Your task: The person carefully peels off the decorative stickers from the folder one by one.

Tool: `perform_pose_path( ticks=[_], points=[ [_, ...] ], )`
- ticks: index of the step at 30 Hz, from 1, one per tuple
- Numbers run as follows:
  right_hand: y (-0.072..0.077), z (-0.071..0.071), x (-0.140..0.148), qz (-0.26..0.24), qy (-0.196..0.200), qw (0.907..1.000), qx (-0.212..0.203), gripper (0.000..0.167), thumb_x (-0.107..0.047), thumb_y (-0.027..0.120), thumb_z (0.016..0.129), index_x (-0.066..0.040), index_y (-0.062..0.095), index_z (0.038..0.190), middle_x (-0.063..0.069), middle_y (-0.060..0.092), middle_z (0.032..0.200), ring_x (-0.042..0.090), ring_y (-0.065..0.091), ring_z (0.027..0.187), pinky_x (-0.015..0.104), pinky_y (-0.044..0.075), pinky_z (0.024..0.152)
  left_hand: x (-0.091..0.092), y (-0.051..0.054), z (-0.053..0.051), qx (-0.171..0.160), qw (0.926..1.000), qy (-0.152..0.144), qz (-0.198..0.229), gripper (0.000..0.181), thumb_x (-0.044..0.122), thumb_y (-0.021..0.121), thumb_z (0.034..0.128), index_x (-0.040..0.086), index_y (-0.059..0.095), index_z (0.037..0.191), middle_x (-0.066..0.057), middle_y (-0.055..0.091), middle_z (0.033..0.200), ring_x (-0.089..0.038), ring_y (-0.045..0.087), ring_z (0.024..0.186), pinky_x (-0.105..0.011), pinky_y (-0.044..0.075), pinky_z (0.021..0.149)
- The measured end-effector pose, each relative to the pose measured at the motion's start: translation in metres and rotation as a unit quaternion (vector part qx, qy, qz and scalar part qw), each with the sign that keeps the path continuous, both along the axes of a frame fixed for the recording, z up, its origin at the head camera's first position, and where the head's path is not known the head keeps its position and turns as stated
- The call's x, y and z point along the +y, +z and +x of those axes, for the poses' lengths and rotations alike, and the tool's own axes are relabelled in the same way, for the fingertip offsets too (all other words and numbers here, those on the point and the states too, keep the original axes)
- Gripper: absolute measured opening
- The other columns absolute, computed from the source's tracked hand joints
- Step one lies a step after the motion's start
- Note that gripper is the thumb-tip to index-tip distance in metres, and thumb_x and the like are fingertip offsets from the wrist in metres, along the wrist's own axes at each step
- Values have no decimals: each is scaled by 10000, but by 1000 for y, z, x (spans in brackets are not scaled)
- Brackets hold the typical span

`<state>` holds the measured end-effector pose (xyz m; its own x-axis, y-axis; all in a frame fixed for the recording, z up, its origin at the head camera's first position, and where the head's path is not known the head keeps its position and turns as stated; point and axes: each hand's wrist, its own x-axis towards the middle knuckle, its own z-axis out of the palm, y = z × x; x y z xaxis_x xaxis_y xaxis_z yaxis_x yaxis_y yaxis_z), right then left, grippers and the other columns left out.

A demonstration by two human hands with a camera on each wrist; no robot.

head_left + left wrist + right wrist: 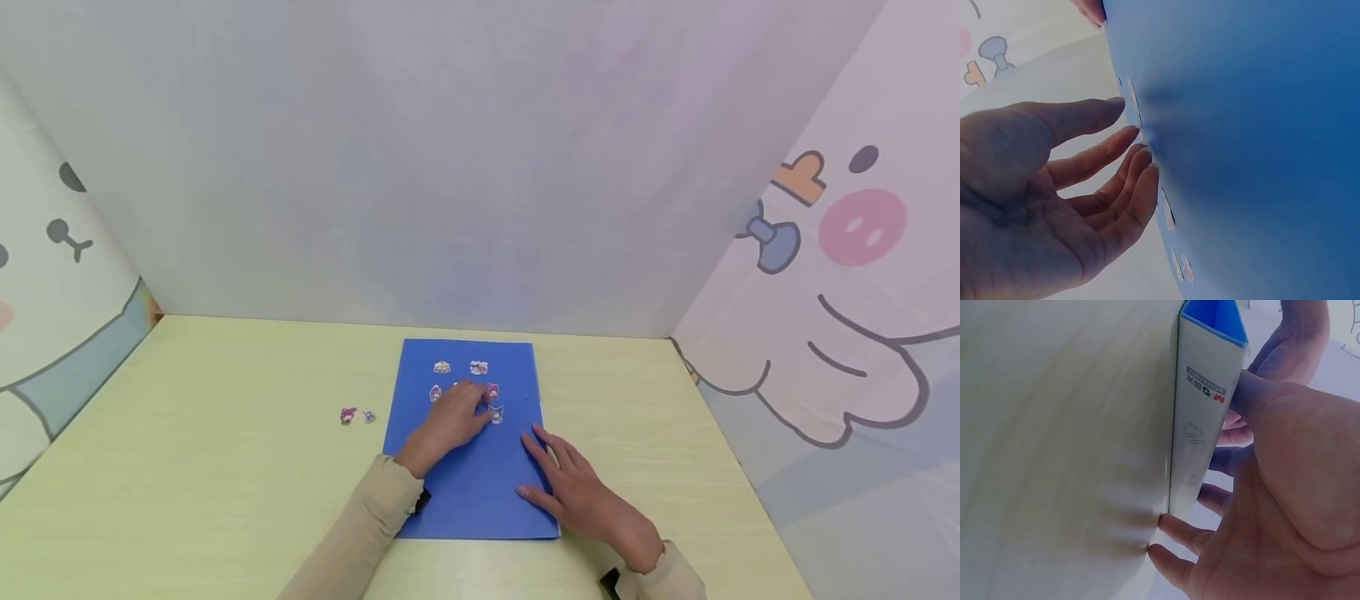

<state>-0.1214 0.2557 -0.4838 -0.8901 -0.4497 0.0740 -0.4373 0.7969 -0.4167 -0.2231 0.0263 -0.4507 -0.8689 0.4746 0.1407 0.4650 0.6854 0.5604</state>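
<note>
My left hand point(448, 423), thumb apart from loosely bent fingers, touches the rectangular blue folder point(480, 508) among small cartoon stickers point(478, 367); my right hand point(583, 493), fingers spread, rests along its right edge. Two loose pink-and-blue stickers point(348, 415) lie left on the pale wood-grain surface point(225, 467).

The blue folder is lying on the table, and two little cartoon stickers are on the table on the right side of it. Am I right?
Not quite: the two little cartoon stickers are on the left side of the blue folder, as the head view shows. The rest is right: they and the folder lie on the table.
</note>
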Motion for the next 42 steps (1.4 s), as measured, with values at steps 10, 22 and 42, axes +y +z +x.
perform_pose_path(
  ticks=[10,22,42],
  points=[
    [11,4,-3,43,102,9997,203,701,-420,592,1037,-27,372,1573,232,314,1603,443,386,1394,644,365,1068,7,0,2,93,9995,-68,286,64,26,702,957,10,648,988,-103,639,925,-245,602,846,-414,528,781],
    [6,3,-2,105,80,9995,297,698,-438,581,1038,-46,373,1577,211,319,1604,423,391,1396,628,378,1063,12,0,2,342,9985,-38,417,48,-66,639,955,-29,662,977,-103,642,874,-255,599,794,-404,512,749],
    [23,5,-6,233,81,9997,-87,669,-377,580,1052,-13,369,1573,242,314,1605,432,384,1414,619,359,1099,15,-2,1,334,9989,-13,341,109,-70,633,953,-15,716,910,-116,681,871,-278,653,818,-422,560,781]
  ],
)
